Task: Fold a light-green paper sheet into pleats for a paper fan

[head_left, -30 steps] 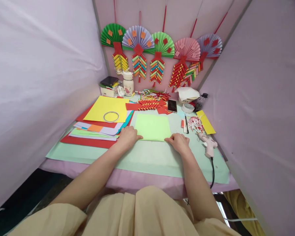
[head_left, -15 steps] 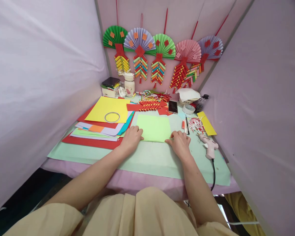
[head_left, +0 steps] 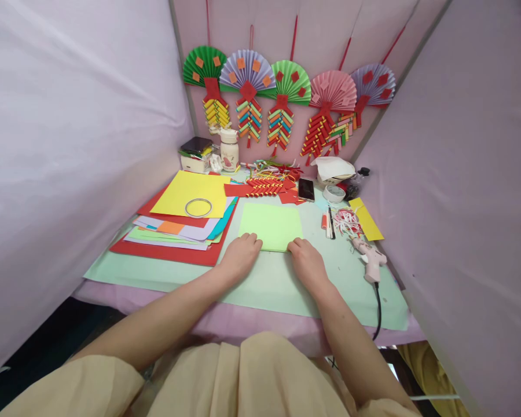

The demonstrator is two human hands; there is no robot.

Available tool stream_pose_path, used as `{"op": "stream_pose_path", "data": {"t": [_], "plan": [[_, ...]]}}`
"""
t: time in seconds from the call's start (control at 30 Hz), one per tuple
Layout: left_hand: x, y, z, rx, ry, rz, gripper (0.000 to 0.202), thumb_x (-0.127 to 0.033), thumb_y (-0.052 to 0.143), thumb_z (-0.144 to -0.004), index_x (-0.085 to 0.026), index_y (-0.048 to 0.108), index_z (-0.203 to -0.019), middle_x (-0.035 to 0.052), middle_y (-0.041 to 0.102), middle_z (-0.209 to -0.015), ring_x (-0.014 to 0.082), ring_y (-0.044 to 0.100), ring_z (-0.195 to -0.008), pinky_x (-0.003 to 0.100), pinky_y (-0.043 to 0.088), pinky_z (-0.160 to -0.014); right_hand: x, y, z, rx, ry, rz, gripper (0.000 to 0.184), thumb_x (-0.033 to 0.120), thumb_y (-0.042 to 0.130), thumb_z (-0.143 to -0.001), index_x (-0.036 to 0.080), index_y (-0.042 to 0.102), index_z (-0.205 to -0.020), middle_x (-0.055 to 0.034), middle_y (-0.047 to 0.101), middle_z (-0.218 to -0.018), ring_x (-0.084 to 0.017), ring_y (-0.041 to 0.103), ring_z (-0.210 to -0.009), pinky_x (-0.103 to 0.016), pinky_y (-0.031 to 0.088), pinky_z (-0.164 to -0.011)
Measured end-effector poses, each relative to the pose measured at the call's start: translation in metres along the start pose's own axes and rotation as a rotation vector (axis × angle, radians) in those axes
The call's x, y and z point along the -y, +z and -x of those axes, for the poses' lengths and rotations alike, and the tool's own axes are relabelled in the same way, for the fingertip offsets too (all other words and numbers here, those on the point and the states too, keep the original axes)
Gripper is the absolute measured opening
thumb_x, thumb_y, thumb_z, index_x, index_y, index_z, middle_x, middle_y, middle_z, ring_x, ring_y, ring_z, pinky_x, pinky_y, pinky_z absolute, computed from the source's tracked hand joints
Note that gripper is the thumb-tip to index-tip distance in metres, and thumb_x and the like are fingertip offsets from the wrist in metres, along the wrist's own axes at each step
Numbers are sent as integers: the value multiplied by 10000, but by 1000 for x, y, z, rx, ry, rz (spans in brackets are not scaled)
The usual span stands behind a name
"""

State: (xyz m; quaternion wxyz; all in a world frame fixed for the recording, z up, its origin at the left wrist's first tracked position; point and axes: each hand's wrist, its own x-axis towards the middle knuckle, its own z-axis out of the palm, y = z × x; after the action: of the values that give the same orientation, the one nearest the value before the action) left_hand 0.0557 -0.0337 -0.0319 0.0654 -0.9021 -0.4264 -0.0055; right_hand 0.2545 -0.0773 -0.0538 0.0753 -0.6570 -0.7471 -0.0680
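Observation:
A light green sheet of paper lies flat in front of me on the table. At its near left corner, my left hand has its fingers curled together and closed on the near edge. My right hand pinches the same edge close to the right corner, thumb and fingers together. The near edge looks slightly thick, as if folded, but the fingers hide part of it.
Stacked coloured paper with a metal ring is on the left. A phone, red paper firecrackers and a white bottle stand behind. At right lies a glue gun; paper fans hang on the wall.
Both hands have moved inward along the near edge of the green paper, closer to each other. Their fingers have curled more tightly. The paper stays in nearly the same place.

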Motion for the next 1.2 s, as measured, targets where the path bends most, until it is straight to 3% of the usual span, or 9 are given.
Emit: {"op": "stream_pose_path", "data": {"t": [0.23, 0.4, 0.47, 0.63, 1.07, 1.2], "plan": [[-7, -5, 10, 52, -61, 13, 222, -69, 405, -899, -134, 561, -1041, 92, 564, -973, 230, 520, -933, 302, 452, -652, 6, -3, 6, 13, -2, 60, 163, 112, 450, -882, 206, 582, -895, -28, 579, -915, -165, 484, -881, -281, 298, -646], [-14, -3, 13, 4, -72, 45, 372, -302, 412, -959, -218, 444, -1321, 101, 552, -1045, 260, 487, -1007, 280, 428, -588, 14, -9, 12, -4, -40, 60, 394, 193, 431, -909, 277, 488, -1289, -48, 574, -963, -187, 490, -906, -285, 335, -692], [-16, -1, 13, -25, -59, 69, 439, -419, 432, -944, -275, 417, -1359, 100, 541, -1059, 273, 474, -1021, 280, 426, -593, 16, -11, 14, 2, -47, 52, 433, 257, 412, -927, 305, 436, -1357, -60, 568, -982, -198, 489, -928, -293, 351, -721], [-17, 4, 14, -54, -24, 116, 533, -538, 455, -901, -328, 397, -1388, 107, 517, -1077, 284, 447, -1049, 291, 438, -666, 18, -13, 19, 46, -38, 20, 447, 326, 398, -935, 331, 427, -1381, -74, 554, -1002, -207, 480, -967, -298, 373, -783], [-21, 2, 10, -25, 21, 61, 531, -531, 549, -856, -279, 486, -1320, 117, 543, -1059, 284, 467, -1024, 293, 442, -669, 22, -11, 15, 49, -54, 63, 408, 315, 416, -928, 306, 493, -1328, -97, 566, -1046, -227, 489, -989, -306, 400, -771], [-21, 7, 12, -66, 21, 33, 554, -527, 553, -855, -257, 484, -1334, 123, 571, -1151, 297, 499, -1054, 366, 460, -792, 22, -5, 17, -30, -90, 31, 407, 281, 427, -920, 265, 513, -1318, -94, 554, -1227, -234, 476, -1098, -362, 391, -936]]}}
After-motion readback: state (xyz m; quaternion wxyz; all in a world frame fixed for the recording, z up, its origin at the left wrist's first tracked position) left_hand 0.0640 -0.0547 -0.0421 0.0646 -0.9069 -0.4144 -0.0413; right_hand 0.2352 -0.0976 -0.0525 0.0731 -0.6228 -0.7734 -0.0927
